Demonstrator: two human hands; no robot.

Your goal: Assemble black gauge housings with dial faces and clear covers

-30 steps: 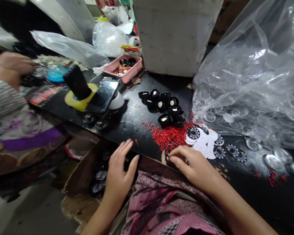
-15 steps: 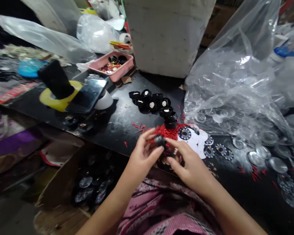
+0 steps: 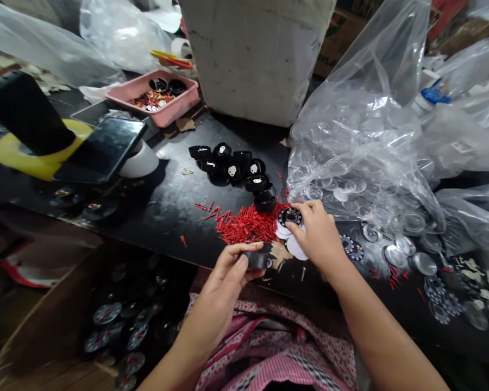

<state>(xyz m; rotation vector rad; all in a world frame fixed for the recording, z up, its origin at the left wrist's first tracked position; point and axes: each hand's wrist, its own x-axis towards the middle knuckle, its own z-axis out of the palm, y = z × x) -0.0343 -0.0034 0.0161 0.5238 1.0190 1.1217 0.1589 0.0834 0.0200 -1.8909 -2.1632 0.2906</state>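
Note:
My left hand, near the table's front edge, is closed around a black round gauge housing. My right hand pinches a black printed dial disc between thumb and fingers, over a few white-backed discs. Left of that hand spreads a heap of small red pointers. Just behind the heap stands a cluster of black housings, some showing white patches inside. More dial discs lie right of my right wrist.
A plastic bag of clear round covers fills the right, with loose clear covers before it. At left are a phone, a yellow tape roll and a pink tray. Below, a cardboard box holds finished-looking gauges.
My hands have moved apart. The left keeps the black housing, while my right hand has gone right and taken hold of a dial disc. The camera view has shifted to the right.

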